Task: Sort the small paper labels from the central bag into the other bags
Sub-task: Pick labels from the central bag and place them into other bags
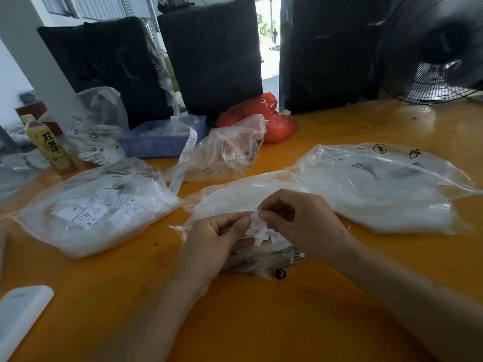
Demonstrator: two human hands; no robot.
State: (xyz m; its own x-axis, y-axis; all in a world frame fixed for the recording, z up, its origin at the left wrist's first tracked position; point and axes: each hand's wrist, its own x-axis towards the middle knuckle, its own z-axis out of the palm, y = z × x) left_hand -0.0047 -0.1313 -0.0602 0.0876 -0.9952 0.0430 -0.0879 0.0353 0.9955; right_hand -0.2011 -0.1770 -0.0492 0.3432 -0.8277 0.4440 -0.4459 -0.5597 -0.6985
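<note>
We see both hands, left [217, 239] and right [300, 220], pinching one small paper label [257, 223] together just above the central bag [235, 197] on the yellow bench [261, 322]. Left of that bag lies a label-filled bag [91, 212]; right of it, another bag [386, 189].

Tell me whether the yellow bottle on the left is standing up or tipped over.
Upright. The yellow bottle stands on its base on the table, cap up, leaning only slightly in this wide-angle view.

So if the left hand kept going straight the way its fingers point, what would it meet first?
Almost at once the right hand: the left hand points right and slightly up, both pinching the same small paper labels. Depth between them is unclear.
</note>
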